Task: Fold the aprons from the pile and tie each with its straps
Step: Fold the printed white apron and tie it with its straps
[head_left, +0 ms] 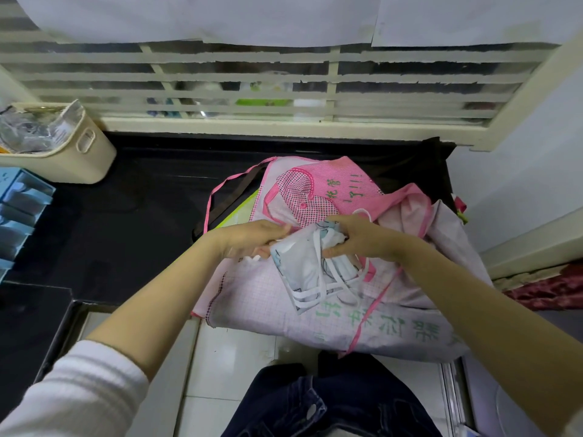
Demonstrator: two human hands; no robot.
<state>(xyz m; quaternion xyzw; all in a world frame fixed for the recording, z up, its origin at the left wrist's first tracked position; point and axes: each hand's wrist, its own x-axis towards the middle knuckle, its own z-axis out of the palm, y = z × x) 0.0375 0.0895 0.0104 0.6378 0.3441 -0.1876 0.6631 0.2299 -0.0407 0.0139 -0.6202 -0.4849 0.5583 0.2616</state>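
On the far left a cream basket (63, 152) sits on the black counter (142, 200), well away from the work. Next comes the left hand (252, 238). Its fingers are curled, and they grip the top left corner of the small folded apron (299, 272). This apron is white and blue. It lies between the two hands, on top of the pink pile (315, 187). Its long side runs from the hands down toward the person, tipped a bit to the right. White straps (318, 294) cross its low end, and some loops hang loose. The right hand (356, 239) pinches the bunched cloth at the top right corner. Both hands hold the same end and are just as near. So I think the knot gets made up there, while the low end lies free.
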